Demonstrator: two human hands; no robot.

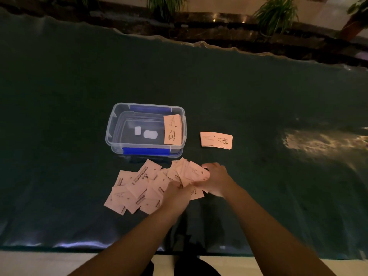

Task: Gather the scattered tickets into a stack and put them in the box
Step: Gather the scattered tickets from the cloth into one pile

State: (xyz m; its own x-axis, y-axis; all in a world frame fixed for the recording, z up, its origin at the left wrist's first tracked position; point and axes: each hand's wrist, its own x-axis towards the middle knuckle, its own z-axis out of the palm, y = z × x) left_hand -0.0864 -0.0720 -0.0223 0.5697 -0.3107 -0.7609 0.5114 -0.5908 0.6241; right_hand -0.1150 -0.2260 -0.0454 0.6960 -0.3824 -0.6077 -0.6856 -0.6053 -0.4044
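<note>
Several pink tickets [135, 188] lie overlapping on the dark green table, just in front of the clear plastic box [111, 128] with blue clips. One ticket [173, 129] leans inside the box against its right wall. A small neat stack of tickets [216, 140] lies to the right of the box. My right hand [216, 179] grips a fanned bunch of tickets [191, 172] at the right end of the pile. My left hand [176, 193] rests on the pile beside it, fingers on the tickets; both hands are blurred.
The table [258, 96] is covered with dark green cloth under clear plastic, whose wavy far edge runs in front of potted plants [276, 14]. Two small white pieces [147, 134] lie on the box floor. The table's near edge crosses below my forearms.
</note>
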